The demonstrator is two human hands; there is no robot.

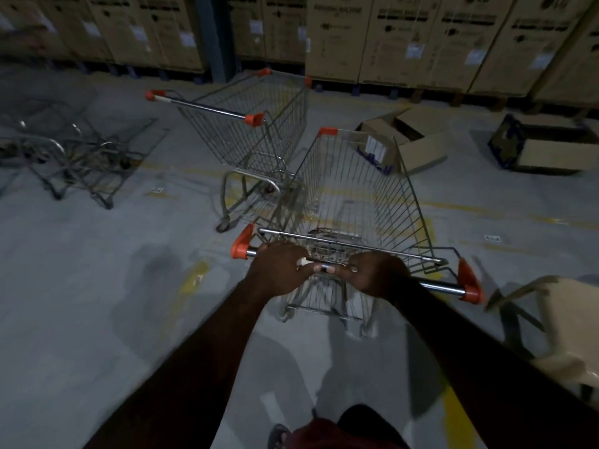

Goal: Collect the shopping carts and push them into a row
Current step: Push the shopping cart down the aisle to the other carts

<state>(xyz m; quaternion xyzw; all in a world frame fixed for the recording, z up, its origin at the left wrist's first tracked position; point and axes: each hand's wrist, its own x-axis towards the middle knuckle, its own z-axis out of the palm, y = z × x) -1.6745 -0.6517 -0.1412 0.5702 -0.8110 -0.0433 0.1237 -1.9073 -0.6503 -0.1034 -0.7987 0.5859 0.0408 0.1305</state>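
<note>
1. The near cart (363,189) stands straight ahead of the person. Both hands are closed round its handle bar (437,286). The left hand (278,268) grips near the left orange end cap, and the right hand (377,277) grips just beside it, nearer the middle. The right stretch of the bar is bare.

2. The basket looks empty and runs away from the grip, with its nose pointing ahead and a little to the right.

3. A second cart (259,124) stands ahead and to the left of the grip. It is turned at an angle, with its handle on the far left side. Its lower frame sits close against the near cart's front left corner, but the blur hides whether they touch.

4. By my reading, the task is at an early stage. One cart is in hand, but no carts are nested and no row shows yet. The two carts point different ways, so the held one would need to swing round behind the other's handle before it could slide in.

5. Far to the left of the grip lies a heap of metal frames (74,157). They may be cart frames, but they are too dim to tell.

6. Ahead and to the right, an open carton (418,147) lies just past the basket's nose. A flat box (547,150) lies further right. Both could block a push forward.

7. A pale chair (564,322) stands close to the right of the grip, which limits any swing that way.

8. Stacked cartons (405,43) and a blue post (215,37) close off the far side.
</note>
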